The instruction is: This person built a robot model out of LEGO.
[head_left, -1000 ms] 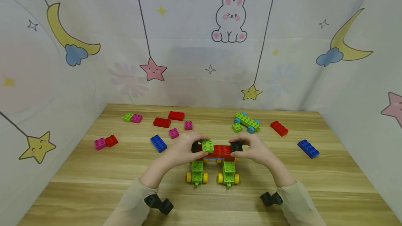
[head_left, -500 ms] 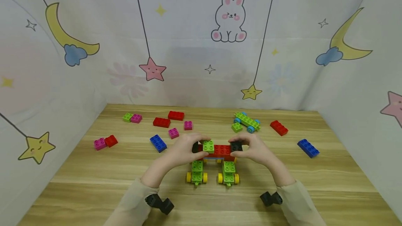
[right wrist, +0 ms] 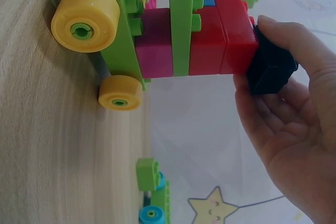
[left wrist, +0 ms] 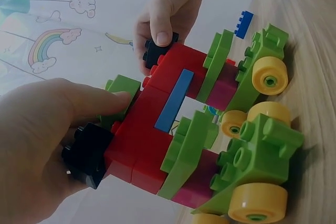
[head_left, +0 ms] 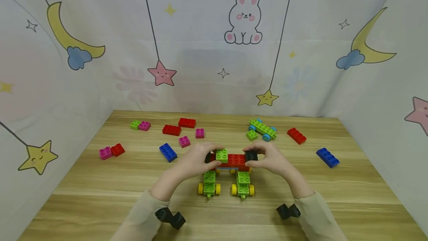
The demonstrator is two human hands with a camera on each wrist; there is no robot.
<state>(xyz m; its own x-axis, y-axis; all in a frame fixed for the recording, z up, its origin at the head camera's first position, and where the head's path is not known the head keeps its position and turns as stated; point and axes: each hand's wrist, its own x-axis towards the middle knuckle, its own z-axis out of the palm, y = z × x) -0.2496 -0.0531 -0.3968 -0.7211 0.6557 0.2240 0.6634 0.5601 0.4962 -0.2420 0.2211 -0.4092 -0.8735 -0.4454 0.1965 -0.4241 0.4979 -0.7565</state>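
A toy-block build stands on two lime wheeled bases, a left base (head_left: 209, 188) and a right base (head_left: 243, 189), both with yellow wheels. Across its top run red bricks (head_left: 234, 160), above a blue piece (left wrist: 174, 101) and magenta bricks (right wrist: 154, 43). My left hand (head_left: 195, 160) pinches a lime brick (head_left: 221, 156) on the red top between thumb and fingers. A black brick (left wrist: 88, 153) sits beside it, close to that palm. At the right end, my right hand (head_left: 268, 157) pinches another black brick (head_left: 251, 156) between thumb and fingers. The fingers behind each brick are partly hidden.
Behind the build lie a lime car base (head_left: 263, 128) with blue wheels and a small lime brick (head_left: 252, 135). Blue bricks lie left (head_left: 168, 152) and right (head_left: 327, 157). Several red and magenta bricks are scattered at the back left. A printed curtain (head_left: 200, 58) hangs behind the table.
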